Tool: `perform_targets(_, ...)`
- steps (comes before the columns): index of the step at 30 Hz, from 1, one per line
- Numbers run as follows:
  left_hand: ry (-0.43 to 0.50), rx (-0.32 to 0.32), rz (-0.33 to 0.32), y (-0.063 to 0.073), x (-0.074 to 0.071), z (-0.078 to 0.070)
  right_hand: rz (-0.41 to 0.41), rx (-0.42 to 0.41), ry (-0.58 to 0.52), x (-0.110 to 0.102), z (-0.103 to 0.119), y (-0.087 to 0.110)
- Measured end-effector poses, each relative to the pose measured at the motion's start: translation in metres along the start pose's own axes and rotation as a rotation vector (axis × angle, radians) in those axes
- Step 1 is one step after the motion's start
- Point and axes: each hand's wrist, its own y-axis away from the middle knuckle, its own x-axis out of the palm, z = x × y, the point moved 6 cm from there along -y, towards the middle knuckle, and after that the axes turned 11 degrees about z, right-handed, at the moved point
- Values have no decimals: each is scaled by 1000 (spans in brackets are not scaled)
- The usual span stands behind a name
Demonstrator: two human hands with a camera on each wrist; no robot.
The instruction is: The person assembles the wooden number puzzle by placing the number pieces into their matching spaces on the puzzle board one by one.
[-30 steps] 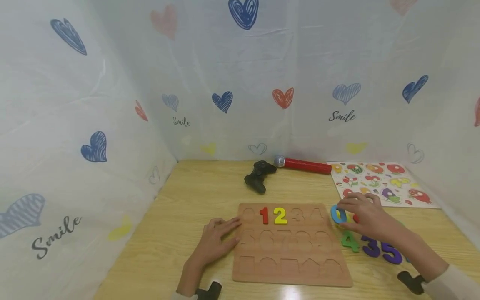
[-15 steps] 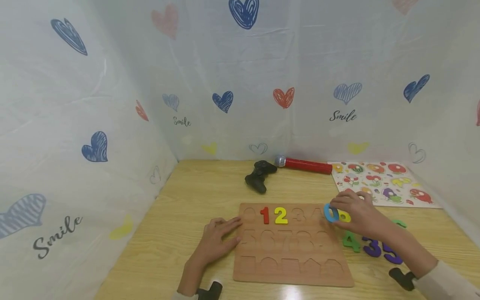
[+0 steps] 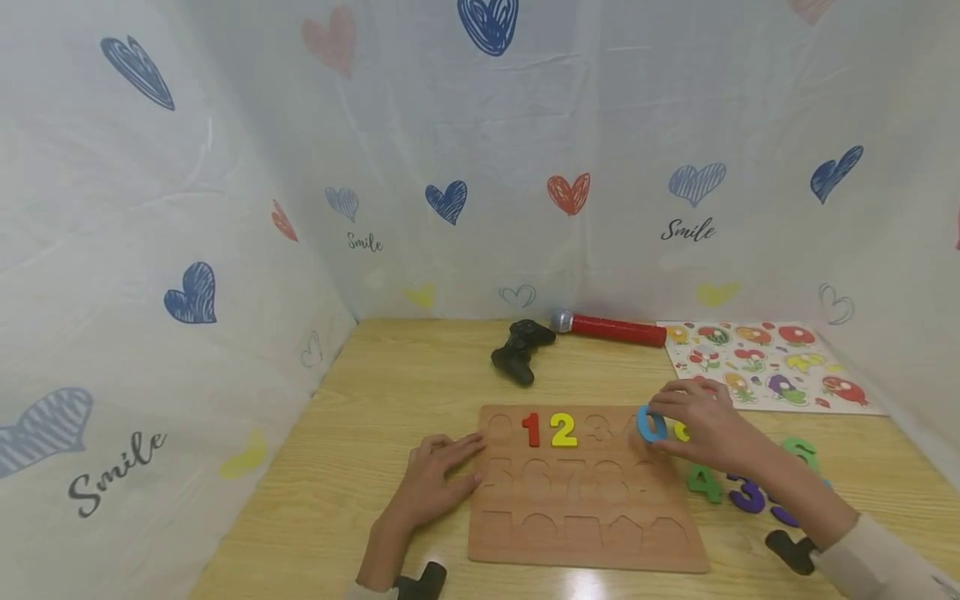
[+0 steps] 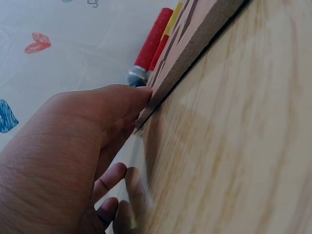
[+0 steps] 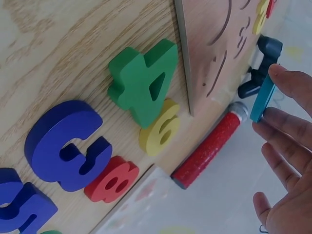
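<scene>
My right hand (image 3: 701, 425) pinches a blue number 0 (image 3: 642, 425) between thumb and fingers, above the upper right corner of the wooden number board (image 3: 585, 557). The right wrist view shows the 0 edge-on as a teal strip (image 5: 263, 100), raised off the table. In the board's top row sit a red number 1 (image 3: 531, 430) and a yellow number 2 (image 3: 563, 431). The other visible recesses hold no pieces. My left hand (image 3: 431, 483) rests at the board's left side, thumb and index finger extended to its edge; the left wrist view shows the thumb touching that edge.
Right of the board lie a green 4 (image 5: 124, 80), purple 3 (image 5: 44, 151), yellow 6 (image 5: 147, 141), red 8 (image 5: 127, 166) and other numbers. Behind are a black game controller (image 3: 517, 354), a red toy microphone (image 3: 618, 330) and a fruit picture board (image 3: 765, 387).
My right hand has carried the blue 0 leftward, from beside the board to over its upper right corner. The left hand stays at the board's edge.
</scene>
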Motion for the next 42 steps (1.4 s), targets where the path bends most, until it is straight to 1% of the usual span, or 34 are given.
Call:
perform_targets(9, -5, -8, 7, 0, 0, 1, -15, -22, -20, 3, 8, -8)
perform_targets(14, 6, -2, 2, 0, 0, 0, -1, -26, -7, 4, 12, -13)
perform_targets(18, 4, 14, -5, -2, 1, 0, 20, -14, 7, 5, 13, -18)
perform_targets(23, 0, 27, -16, -2, 1, 1, 36, -9, -3, 7, 17, -23)
perform_targets(33, 9, 8, -3, -1, 1, 1, 35, -32, -50, 11, 26, -32)
perform_targets(35, 8, 3, 1, -1, 1, 1, 32, -35, -46, 11, 28, -34)
perform_targets(42, 9, -6, 11, 0, 0, 0, 73, -3, -44, 14, 32, -42)
